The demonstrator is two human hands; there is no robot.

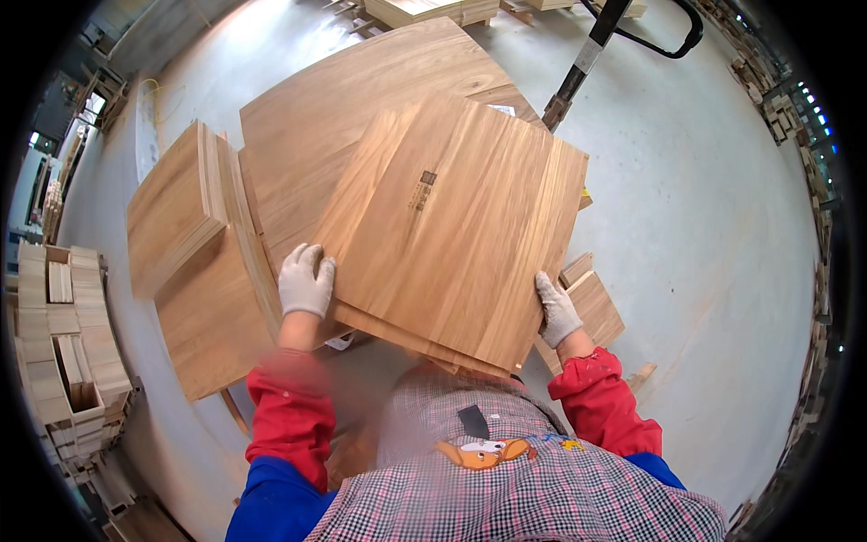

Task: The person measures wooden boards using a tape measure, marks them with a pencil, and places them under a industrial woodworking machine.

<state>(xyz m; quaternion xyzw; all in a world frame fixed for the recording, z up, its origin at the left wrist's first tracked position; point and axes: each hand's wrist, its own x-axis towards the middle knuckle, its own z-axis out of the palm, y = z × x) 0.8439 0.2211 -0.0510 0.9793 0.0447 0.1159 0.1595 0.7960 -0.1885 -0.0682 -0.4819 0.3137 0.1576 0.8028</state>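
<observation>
Two flat wooden panels lie one on the other in front of me, turned slightly askew. The upper wooden panel [452, 262] bears a small dark stamp; the lower panel [384, 322] shows along its left and near edges. My left hand [307, 282], in a white glove, is closed at the left edge of the panels, its fingers bent over the side. At the right edge my right hand [557, 307], gloved too, grips the panels with its fingers along the side. The undersides of the panels and parts of both thumbs are hidden.
Beneath and beyond lies a large wooden board [334, 99]. A stack of thick boards [181, 212] stands at the left. A pallet jack handle [587, 59] rises at the far right. Small wood pieces [594, 305] lie near my right hand; stacked timber [72, 334] stands far left.
</observation>
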